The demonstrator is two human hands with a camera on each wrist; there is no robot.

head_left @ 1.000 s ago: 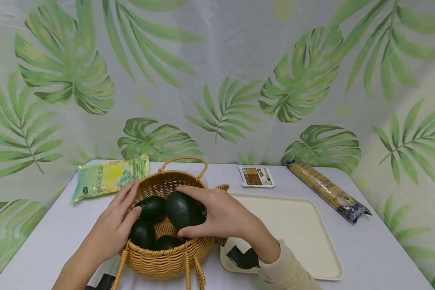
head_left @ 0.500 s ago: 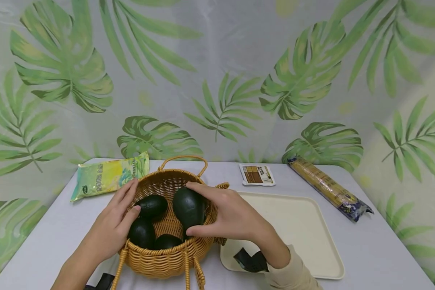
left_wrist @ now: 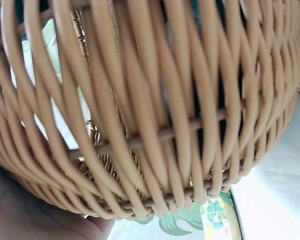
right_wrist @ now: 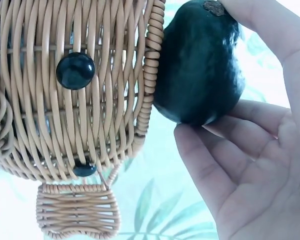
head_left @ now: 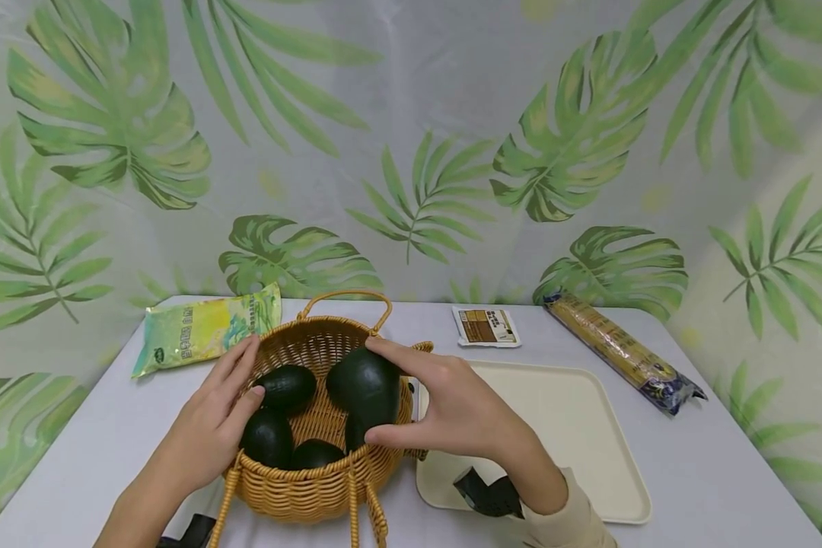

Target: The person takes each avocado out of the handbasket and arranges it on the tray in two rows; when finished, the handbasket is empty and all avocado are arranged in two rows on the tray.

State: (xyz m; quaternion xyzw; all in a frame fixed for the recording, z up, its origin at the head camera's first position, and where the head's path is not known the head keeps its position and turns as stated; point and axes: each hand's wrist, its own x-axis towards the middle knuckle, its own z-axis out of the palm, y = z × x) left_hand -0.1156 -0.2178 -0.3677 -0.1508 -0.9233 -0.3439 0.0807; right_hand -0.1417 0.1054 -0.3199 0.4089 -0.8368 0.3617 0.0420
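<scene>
A wicker basket stands at the front of the table with several dark green avocados inside, among them one avocado near the left wall. My left hand rests against the basket's left side, fingers fairly straight along the rim and thumb tip at its edge. At the right rim, my right hand grips a larger avocado between thumb and fingers. The right wrist view shows this avocado beside the rim, stem scar toward the thumb. Part of another avocado lies beneath it, mostly hidden.
A cream tray lies right of the basket, partly under my right forearm. Behind stand a yellow-green packet, a small white-and-brown packet and a long noodle-like package. The basket's arched handle rises at its back.
My right hand has moved right with the avocado, from over the basket's middle to its right rim. My left hand has stayed at the left side.
</scene>
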